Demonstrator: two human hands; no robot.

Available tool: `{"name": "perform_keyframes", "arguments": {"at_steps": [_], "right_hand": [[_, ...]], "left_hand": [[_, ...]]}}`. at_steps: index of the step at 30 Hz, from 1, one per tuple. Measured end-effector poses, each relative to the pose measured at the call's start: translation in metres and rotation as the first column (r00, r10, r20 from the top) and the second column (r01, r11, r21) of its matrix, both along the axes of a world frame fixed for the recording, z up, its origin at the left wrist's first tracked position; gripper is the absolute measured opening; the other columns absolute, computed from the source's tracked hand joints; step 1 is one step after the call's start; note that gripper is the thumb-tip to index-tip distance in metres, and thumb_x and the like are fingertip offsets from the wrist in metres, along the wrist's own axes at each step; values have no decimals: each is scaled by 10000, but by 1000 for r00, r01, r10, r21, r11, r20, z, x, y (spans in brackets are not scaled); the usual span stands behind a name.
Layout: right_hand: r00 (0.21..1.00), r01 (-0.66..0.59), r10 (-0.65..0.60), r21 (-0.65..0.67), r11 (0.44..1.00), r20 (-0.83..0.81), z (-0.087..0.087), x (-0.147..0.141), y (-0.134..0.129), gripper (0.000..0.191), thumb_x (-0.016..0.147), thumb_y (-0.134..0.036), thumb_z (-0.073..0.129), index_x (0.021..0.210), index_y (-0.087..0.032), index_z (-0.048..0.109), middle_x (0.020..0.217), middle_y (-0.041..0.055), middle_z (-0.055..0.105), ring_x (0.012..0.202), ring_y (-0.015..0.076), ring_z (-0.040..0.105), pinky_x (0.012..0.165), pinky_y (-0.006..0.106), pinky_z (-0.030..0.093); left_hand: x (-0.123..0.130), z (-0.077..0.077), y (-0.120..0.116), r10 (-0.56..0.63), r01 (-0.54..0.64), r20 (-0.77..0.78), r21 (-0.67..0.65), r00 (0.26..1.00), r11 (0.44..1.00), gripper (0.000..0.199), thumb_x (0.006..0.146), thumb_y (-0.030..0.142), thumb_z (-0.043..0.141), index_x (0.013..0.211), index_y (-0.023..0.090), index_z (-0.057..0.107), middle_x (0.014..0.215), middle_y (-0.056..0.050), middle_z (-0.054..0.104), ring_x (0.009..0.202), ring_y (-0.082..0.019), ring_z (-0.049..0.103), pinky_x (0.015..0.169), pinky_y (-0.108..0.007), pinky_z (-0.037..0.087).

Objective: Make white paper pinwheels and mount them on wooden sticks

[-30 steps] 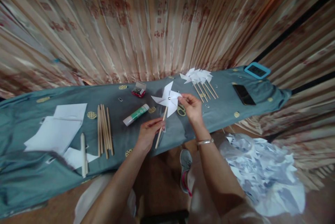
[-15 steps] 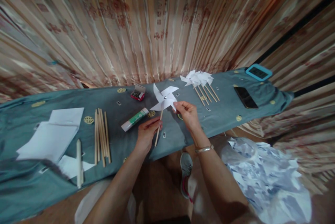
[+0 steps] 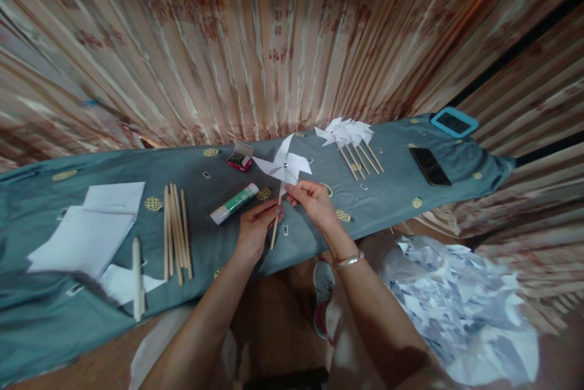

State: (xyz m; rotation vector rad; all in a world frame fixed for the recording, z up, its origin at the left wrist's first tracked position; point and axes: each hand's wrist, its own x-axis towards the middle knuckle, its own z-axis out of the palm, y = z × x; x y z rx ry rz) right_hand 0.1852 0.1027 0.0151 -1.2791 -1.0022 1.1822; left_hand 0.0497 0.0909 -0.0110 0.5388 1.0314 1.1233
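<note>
1. Beige and reddish-brown, a pleated curtain (image 3: 246, 43) hangs behind the bench (image 3: 392, 201), which is covered in grey-green cloth with yellow pineapple prints.
2. Beside the bench's near edge, on the person's right, a clear bag (image 3: 460, 305) is full of white paper scraps.
3. White paper sheets (image 3: 95, 232) lie overlapping toward the bench's left end.
4. The person's left hand (image 3: 255, 229) has its grip closed on the wooden stick of a white paper pinwheel (image 3: 288, 166). The right hand (image 3: 317, 202), with a silver bracelet (image 3: 350, 260) on its wrist, has its grip closed on the same pinwheel, just below the centre; whether it pinches paper or stick is unclear. The pinwheel is held above the middle of the bench, blades toward the curtain.
5. Further right, a row of overlapping pinwheels (image 3: 349, 133) lies with sticks pointing toward the person.
6. Loose wooden sticks (image 3: 177, 235) lie side by side, right of the sheets.
7. At the far right are a blue-framed device (image 3: 454, 122) and a dark phone (image 3: 429, 166).
8. A white, pen-like tool (image 3: 137, 277) lies near the front edge, by the sheets.
9. A green-and-white glue stick (image 3: 234, 203) lies left of the pinwheel in hand.
10. Behind the glue stick, a small red box (image 3: 239, 161) stands open, dark bits inside.
</note>
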Motion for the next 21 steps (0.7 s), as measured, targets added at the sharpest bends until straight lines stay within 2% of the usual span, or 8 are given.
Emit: {"name": "perform_keyframes", "arguments": {"at_steps": [5, 9, 12, 14, 16, 18, 21], "right_hand": [[996, -54, 50, 41, 998, 76, 3, -5, -3, 516, 597, -700, 742, 480, -221, 589, 472, -29, 563, 452, 92, 430, 492, 257, 373], [989, 23, -32, 64, 998, 141, 9, 12, -6, 498, 653, -685, 720, 537, -207, 644, 482, -18, 573, 453, 86, 410, 473, 245, 322], [969, 211, -223, 114, 971, 104, 12, 33, -6, 474, 665, -659, 722, 550, -207, 640, 507, -7, 592, 465, 89, 418, 473, 240, 324], [919, 369, -387, 181, 912, 75, 11, 44, -4, 422, 666, -610, 735, 583, -208, 642, 558, -2, 623, 509, 101, 458, 509, 241, 367], [881, 439, -467, 238, 866, 74, 8, 49, -1, 356, 656, -552, 754, 657, -206, 669, 625, 1, 652, 573, 118, 504, 556, 249, 406], [889, 414, -449, 262, 872, 91, 4, 50, 1, 316, 649, -501, 764, 730, -202, 697, 679, 3, 671, 627, 133, 533, 595, 258, 430], [924, 332, -364, 221, 917, 121, -1, 45, 4, 281, 653, -462, 759, 739, -199, 715, 660, -8, 659, 621, 132, 524, 604, 263, 428]], "left_hand": [[-1, 1, -1, -10, 10, 10, -1, 1000, 1000, 414, 410, 274, 934, 772, 139, 786, 696, -37, 744, 582, -108, 628, 671, -259, 526], [-3, 2, -1, -23, 23, 4, -6, 1000, 1000, 427, 408, 278, 938, 776, 130, 779, 677, -34, 728, 583, -112, 625, 652, -258, 520], [-4, 2, -1, -32, 32, -6, -3, 999, 999, 420, 413, 282, 935, 771, 128, 778, 678, -39, 726, 581, -116, 624, 639, -261, 522], [-4, 3, -1, -46, 47, -10, 7, 999, 999, 412, 414, 288, 936, 758, 127, 778, 676, -42, 727, 581, -120, 626, 630, -261, 524], [-3, 5, -2, -61, 62, -13, 14, 998, 998, 406, 406, 292, 941, 740, 128, 779, 676, -44, 732, 582, -120, 630, 621, -254, 525], [-3, 6, -2, -67, 68, -14, 11, 998, 998, 410, 387, 297, 948, 723, 133, 779, 675, -44, 737, 581, -118, 633, 614, -247, 525], [-2, 6, -2, -58, 58, -30, 1, 998, 998, 439, 354, 313, 955, 716, 137, 780, 660, -41, 736, 567, -116, 627, 607, -246, 523]]}}
